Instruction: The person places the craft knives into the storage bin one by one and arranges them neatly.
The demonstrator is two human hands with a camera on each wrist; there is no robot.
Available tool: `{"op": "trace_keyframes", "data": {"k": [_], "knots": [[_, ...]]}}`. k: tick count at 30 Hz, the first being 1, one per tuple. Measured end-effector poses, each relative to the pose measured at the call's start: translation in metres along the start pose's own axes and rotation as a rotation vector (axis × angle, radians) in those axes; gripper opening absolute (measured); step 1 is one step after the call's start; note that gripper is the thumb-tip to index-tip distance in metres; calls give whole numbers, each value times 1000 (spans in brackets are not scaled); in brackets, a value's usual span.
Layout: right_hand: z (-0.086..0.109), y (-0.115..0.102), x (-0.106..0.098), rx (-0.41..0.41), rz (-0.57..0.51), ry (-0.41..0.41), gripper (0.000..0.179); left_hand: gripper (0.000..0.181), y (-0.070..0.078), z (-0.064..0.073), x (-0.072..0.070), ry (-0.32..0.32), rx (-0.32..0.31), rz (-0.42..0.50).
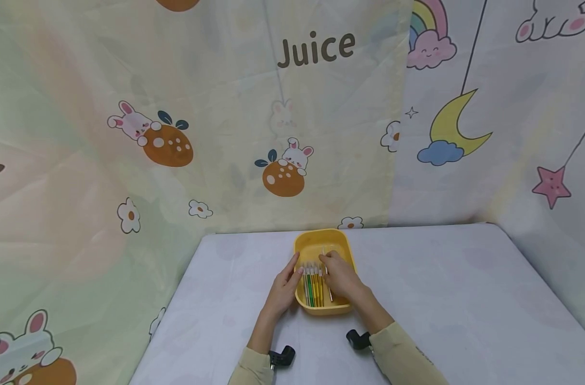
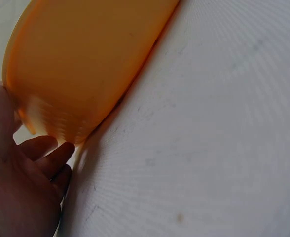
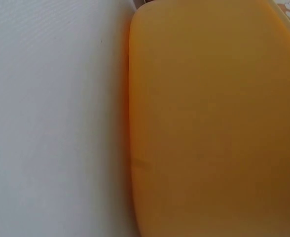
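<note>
A yellow tray [image 1: 327, 235] sits on the table with several slim pen-like sticks [image 1: 314, 291] side by side in its left half, green, yellow and pale, with whitish tips pointing away. My left hand [image 1: 282, 291] grips the tray's left rim, thumb at the inner edge. In the left wrist view, its fingers [image 2: 55, 157] curl against the outer wall of the tray [image 2: 95, 54]. My right hand [image 1: 341, 274] reaches over the right side and pinches a pale slim stick [image 1: 331, 295] inside the tray. The right wrist view holds only the tray's outer wall [image 3: 214, 118], with that hand hidden.
A white-covered table [image 1: 441, 299] extends on both sides of the tray. Behind it hangs a printed cloth [image 1: 235, 176] with bunnies, a moon and the word Juice. Black wrist mounts [image 1: 283, 356] show at both beige sleeves [image 1: 403, 353].
</note>
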State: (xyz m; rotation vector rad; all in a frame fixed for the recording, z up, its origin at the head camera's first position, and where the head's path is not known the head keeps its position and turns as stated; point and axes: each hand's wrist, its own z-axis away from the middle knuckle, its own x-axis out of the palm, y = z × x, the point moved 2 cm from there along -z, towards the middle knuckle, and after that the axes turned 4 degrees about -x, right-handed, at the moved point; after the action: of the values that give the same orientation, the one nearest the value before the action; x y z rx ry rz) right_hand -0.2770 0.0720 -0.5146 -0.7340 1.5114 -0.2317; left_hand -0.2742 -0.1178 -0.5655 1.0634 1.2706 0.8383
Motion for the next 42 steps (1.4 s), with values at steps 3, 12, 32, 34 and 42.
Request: {"op": "trace_keyframes", "data": {"k": [3,12,32,34,42], "knots": [[0,-1,0,-8,10,-4,54,56,0,1,0,1,-6,-7],[-1,1,2,9,7,-18,53,57,1,0,0,-8,-26,-16],[-3,2,3,34,-13,-94,52,56,3,2,0,-3,4,9],[-3,2,3,33,-12,-98,53,56,3,2,0,0,1,16],[-2,2,4,50,-27,-111,52,57,3,2,-1,-6,5,15]]}}
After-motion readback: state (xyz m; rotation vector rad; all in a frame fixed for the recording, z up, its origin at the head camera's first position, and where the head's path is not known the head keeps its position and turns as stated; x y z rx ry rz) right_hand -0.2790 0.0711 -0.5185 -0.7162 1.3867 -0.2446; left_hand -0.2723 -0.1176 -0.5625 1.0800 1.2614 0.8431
